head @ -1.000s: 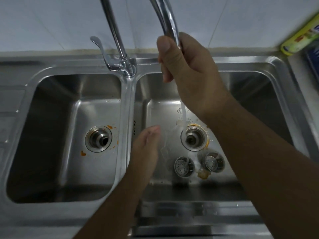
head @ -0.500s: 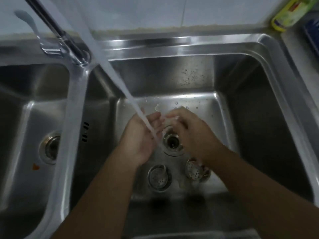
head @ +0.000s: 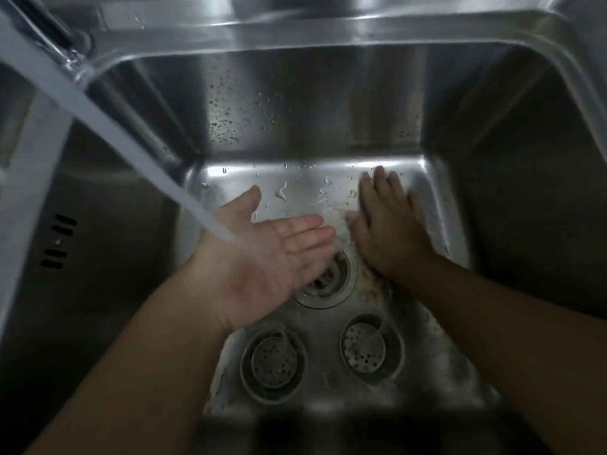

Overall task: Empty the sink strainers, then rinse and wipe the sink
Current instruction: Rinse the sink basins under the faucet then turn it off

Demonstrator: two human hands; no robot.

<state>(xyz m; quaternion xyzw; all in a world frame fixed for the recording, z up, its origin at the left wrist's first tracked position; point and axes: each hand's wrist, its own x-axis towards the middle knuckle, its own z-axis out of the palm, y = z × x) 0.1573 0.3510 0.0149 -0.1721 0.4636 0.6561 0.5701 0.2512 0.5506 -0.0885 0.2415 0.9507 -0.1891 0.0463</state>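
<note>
A slanting stream of tap water (head: pixel 131 152) lands on the left hand (head: pixel 262 257), palm up with fingers straight, seemingly to deflect it across the stainless steel sink basin (head: pixel 312 110). Two round perforated metal strainers (head: pixel 274 364) lie near, out of the drain (head: pixel 328 284). The right hand (head: pixel 384 231) presses flat on the floor, fingers spread, likely rubbing residue loose.

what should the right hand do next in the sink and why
Probably sweep the right hand back toward the drain. It lies flat on the sink floor just beyond pale scraps at the drain's right rim, and water running off the open left hand would likely help flush them along.
</note>
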